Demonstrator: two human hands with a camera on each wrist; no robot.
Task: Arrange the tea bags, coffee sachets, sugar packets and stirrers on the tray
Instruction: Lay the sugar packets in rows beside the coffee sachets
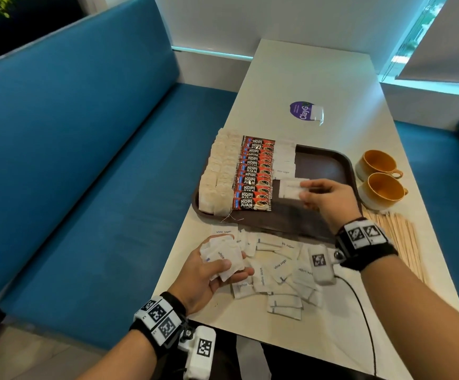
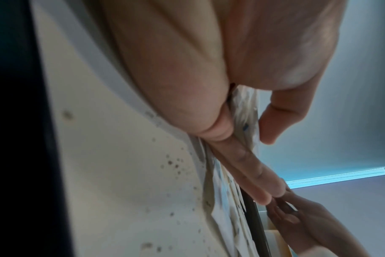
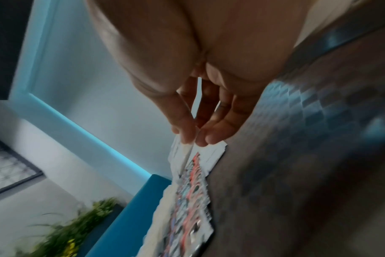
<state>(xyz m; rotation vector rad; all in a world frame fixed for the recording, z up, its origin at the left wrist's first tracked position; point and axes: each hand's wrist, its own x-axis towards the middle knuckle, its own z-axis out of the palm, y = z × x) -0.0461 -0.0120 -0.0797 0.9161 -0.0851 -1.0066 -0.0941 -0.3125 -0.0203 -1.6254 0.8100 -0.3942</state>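
Two rows of tea bags (image 1: 217, 174) fill the left end of the brown tray (image 1: 324, 163), mid-frame in the head view. Just right of them sits a column of red coffee sachets (image 1: 253, 176), then a short column of white sugar packets (image 1: 285, 157) toward the tray's upper centre. Lower left of centre, the left hand (image 1: 209, 275) lies palm-up at the table (image 1: 305, 78) edge, grip curled round a small stack of sugar pkts (image 1: 224, 256), thumb on top. Right of it, loose sugar packets (image 1: 277, 272) lie scattered on the table below the tray. Over the tray's centre-right, the right hand (image 1: 329, 198) has its grip pinched on a few white packets (image 1: 290, 189), thumb vs fingertips, held just above the tray floor beside the sachets. Far right: two orange cups (image 1: 379, 178) next to the tray's right rim, w/ wooden stirrers (image 1: 398, 242) lying on the table below them.
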